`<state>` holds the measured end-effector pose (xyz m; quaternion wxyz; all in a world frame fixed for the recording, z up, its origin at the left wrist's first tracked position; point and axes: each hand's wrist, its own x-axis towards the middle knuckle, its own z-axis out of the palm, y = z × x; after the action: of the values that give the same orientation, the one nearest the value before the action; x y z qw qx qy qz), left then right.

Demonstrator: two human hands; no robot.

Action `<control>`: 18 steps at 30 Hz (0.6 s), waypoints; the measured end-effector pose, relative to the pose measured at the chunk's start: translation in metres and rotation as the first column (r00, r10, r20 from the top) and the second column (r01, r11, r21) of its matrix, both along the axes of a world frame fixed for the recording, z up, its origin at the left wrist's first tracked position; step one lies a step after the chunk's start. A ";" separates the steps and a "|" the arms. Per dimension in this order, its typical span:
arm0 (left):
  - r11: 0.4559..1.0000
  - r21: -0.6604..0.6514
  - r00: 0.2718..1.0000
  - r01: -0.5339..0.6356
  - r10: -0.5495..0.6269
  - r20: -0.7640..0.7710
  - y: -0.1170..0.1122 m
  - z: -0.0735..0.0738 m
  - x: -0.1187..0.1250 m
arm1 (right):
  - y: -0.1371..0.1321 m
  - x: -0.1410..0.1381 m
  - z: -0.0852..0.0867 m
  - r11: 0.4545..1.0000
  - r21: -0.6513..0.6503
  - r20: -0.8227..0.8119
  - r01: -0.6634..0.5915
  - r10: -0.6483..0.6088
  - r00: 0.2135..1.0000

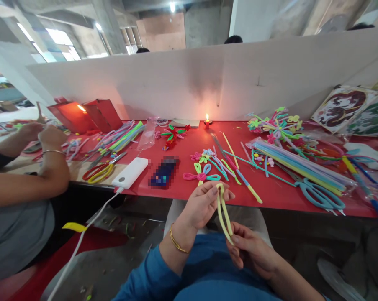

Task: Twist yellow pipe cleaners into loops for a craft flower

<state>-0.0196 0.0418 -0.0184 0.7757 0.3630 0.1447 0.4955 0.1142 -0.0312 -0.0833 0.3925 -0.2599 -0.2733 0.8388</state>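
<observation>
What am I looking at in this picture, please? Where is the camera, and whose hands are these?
There is no machine here. The single picture comes from a camera worn on a person's head, looking forward and down.

The two hands at the bottom are that person's own. The left hand pinches the top of a pale yellow fuzzy pipe cleaner bent into a long loop, and the right hand grips its lower end.

In front is a long red table. On it lie bundles of coloured pipe cleaners, small pipe-cleaner flowers, light blue scissors, a white power bank and a small lit candle.

The arms on the left belong to another person.
</observation>
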 end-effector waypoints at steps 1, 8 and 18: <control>1.000 0.001 1.000 0.009 -0.009 0.007 0.000 0.000 0.000 | 0.000 0.000 0.000 1.000 0.004 0.003 -0.013 0.013 1.000; 1.000 -0.009 1.000 -0.029 0.029 0.007 -0.002 0.003 0.001 | -0.001 -0.001 0.001 0.998 0.033 0.021 -0.054 0.053 0.998; 0.997 -0.009 0.997 -0.083 0.083 -0.003 -0.004 0.008 0.001 | -0.001 -0.001 0.000 0.997 0.047 0.000 -0.066 0.066 0.998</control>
<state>-0.0187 0.0373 -0.0104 0.7560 0.3540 0.1628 0.5261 0.1128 -0.0322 -0.0836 0.3709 -0.2409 -0.3010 0.8449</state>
